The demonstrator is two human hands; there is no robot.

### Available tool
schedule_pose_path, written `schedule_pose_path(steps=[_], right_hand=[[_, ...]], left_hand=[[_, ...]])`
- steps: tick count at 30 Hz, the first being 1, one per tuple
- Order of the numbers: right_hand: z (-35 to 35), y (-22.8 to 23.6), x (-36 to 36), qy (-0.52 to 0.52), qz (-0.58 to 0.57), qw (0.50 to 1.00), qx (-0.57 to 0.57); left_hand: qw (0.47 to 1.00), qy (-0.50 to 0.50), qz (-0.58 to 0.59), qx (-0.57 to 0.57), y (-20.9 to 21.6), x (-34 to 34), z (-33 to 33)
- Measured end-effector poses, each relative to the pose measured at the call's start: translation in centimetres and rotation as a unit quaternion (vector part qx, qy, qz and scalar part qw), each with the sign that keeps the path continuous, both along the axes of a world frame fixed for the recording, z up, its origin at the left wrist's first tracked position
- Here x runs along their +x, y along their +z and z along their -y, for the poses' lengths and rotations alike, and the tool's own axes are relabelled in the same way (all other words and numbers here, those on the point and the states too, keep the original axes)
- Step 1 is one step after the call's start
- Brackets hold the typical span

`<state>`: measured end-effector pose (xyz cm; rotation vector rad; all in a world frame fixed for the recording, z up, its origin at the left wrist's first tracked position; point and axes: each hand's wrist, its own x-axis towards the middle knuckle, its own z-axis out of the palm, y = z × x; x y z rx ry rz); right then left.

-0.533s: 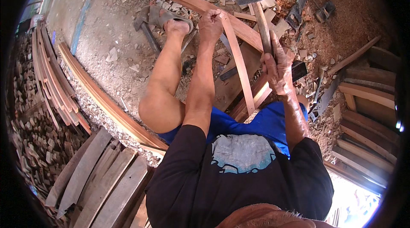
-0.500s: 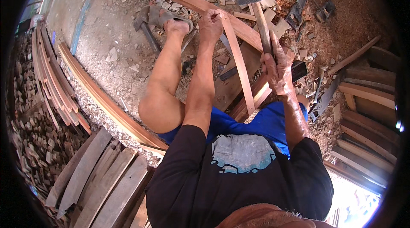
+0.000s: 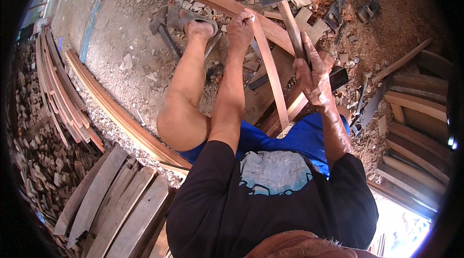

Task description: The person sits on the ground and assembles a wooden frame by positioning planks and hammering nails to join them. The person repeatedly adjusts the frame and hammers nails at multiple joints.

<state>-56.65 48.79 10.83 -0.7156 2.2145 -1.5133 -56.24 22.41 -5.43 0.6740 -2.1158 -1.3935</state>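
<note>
Hammer (image 3: 290,21) in right hand (image 3: 315,81) (fingers extended); left hand (image 3: 239,28) pinched at strip (image 3: 271,65).

Left grip (image 3: 240,30) pinched, arm (image 3: 228,94) outstretched; right grip (image 3: 314,78) closed, index finger (image 3: 310,49) straight.

White glare burns out the lower right; the floor (image 3: 130,23) is softly lit, shadows darken gaps between right-hand boards (image 3: 416,105), and edges bow near the black rim.

No text, number or sign can be read, including on the black shirt (image 3: 275,207) at 5 o'clock.
</note>
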Motion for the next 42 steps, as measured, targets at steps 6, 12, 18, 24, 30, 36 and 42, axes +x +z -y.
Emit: schedule_pose_path(steps=[6, 12, 18, 24, 30, 36, 42], right_hand=[[1.4, 0.4, -1.1, 0.021, -0.183, 0.982, 0.049], [3.1, -1.6, -3.4, 0.105, -0.141, 0.938, 0.298], [2.7, -1.7, -2.2, 0.059, -0.241, 0.961, 0.119], [3.3, 0.9, -2.4, 0.056, -0.217, 0.966, 0.125], [3.5, -0.2, -4.0, 0.110, -0.075, 0.940, 0.315], [2.9, 0.2, -0.8, 0.040, -0.244, 0.968, 0.051], [1.7, -4.7, -2.9, 0.064, -0.176, 0.960, 0.209]], left_hand=[[0.993, 0.003, -0.028, -0.114, -0.3, 0.1, -0.2], [0.990, 0.002, 0.009, -0.144, 1.4, 0.3, -0.6], [0.995, -0.005, 0.004, -0.100, 0.9, 0.5, -0.5], [0.987, -0.008, -0.051, -0.154, 0.8, 0.0, -0.1], [0.996, -0.039, 0.069, -0.049, 1.1, 0.9, -0.5], [0.988, 0.139, 0.002, 0.063, -2.2, 3.7, -3.4], [0.892, 0.071, 0.177, 0.409, -0.6, 4.1, -12.4]])
